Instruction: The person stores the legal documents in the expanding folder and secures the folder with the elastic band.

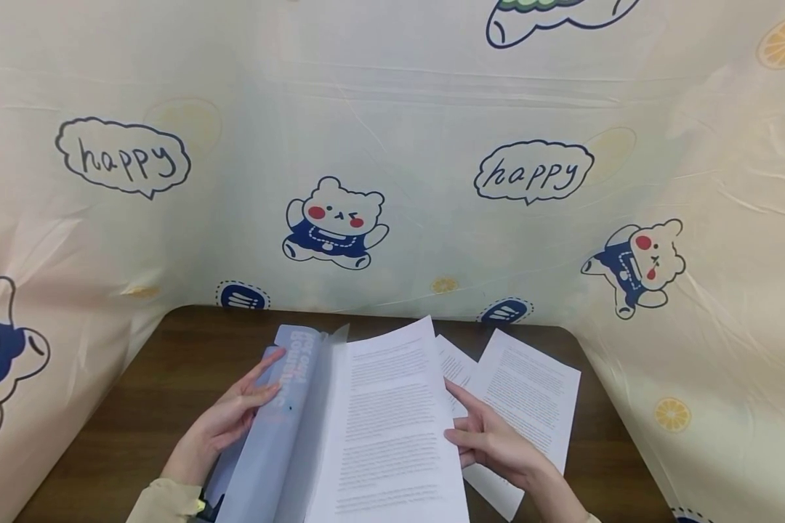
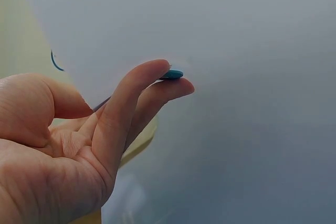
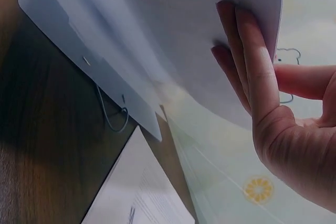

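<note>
Left hand [image 1: 232, 410] has the folder [image 1: 271, 436] by its left edge, thumb and fingers bent about the cover, and a small teal thing [image 2: 172, 75] shows at its fingertips in the left wrist view; too little of it to name. Over on the other side, the right hand [image 1: 493, 439] pinches the right edge of the pages [image 1: 389, 428], fingers fairly straight on one face, thumb on the other. So there's the folder, open and tilted between the two hands, its pages in a gentle curve, above the table [image 1: 144, 378]. And here's the danger: the right side hangs on that edge pinch alone, so if it slackens, the pages could flop; pull too hard and they might crease or tear at the spine. Just beyond, two loose sheets [image 1: 530, 388] overlap on the wood; a dropped folder edge or the right forearm could sweep them askew. Behind everything, the printed cloth [image 1: 432, 145].
</note>
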